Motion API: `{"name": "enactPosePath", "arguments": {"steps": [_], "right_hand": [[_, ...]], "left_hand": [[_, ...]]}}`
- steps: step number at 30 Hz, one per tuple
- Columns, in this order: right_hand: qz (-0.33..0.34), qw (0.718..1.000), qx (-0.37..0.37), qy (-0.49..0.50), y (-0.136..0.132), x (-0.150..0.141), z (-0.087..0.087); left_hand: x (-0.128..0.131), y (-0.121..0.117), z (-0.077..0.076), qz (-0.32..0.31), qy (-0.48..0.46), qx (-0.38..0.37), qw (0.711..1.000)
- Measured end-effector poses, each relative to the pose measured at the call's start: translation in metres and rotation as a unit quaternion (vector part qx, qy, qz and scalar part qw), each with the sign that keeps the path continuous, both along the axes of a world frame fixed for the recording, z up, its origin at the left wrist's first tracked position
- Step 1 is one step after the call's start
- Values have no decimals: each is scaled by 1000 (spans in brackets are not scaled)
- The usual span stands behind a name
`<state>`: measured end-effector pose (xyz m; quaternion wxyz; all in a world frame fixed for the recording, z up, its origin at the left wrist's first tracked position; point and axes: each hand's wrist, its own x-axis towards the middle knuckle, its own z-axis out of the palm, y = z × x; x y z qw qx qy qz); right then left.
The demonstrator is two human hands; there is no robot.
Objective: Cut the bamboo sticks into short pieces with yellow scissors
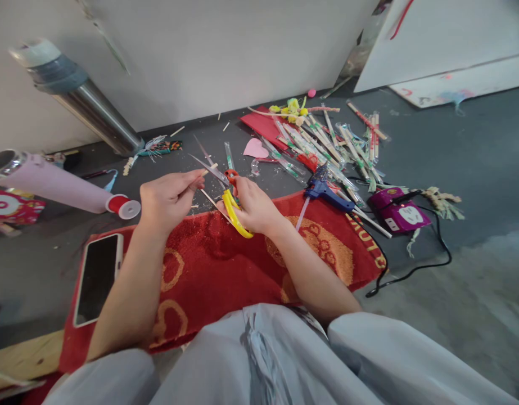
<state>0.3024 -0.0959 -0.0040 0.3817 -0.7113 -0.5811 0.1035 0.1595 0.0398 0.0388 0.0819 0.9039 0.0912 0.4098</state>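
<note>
My right hand (254,205) grips a pair of scissors (234,215) with one yellow and one orange handle. The blades point away from me to the left and stand apart. Between them lies a short piece of thin wooden stick (210,169). My left hand (170,197) is closed, with thumb and fingers pinching the near end of this stick. A second thin stick (212,203) slants from the left fingertips toward the scissors' handle; whether a hand holds it I cannot tell. Small wooden scraps lie on the grey surface beyond the blades.
A red mat (217,275) lies beneath my forearms, with a phone (98,278) at its left. Rightward are a blue glue gun (326,194), wrapped chopsticks (318,140) and a purple box (396,211) with a black cable. Bottles (61,180) and a thread spool (123,206) are left.
</note>
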Motion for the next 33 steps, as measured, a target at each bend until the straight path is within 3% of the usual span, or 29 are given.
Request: {"name": "enactPosePath", "arguments": {"steps": [8,14,23,30,33], "right_hand": [[-15,999,-34,12,1,-3,1],[-38,993,-96,53,1,-9,10],[-62,985,-125,101,4,-14,9],[-91,973,-146,153,6,-9,11],[-79,970,-120,197,6,-7,8]], "left_hand": [[-1,1,1,33,66,3,997],[-1,2,1,51,83,26,995],[1,2,-3,99,99,63,988],[4,-16,2,72,21,96,993],[7,-23,-3,40,47,104,993]]}}
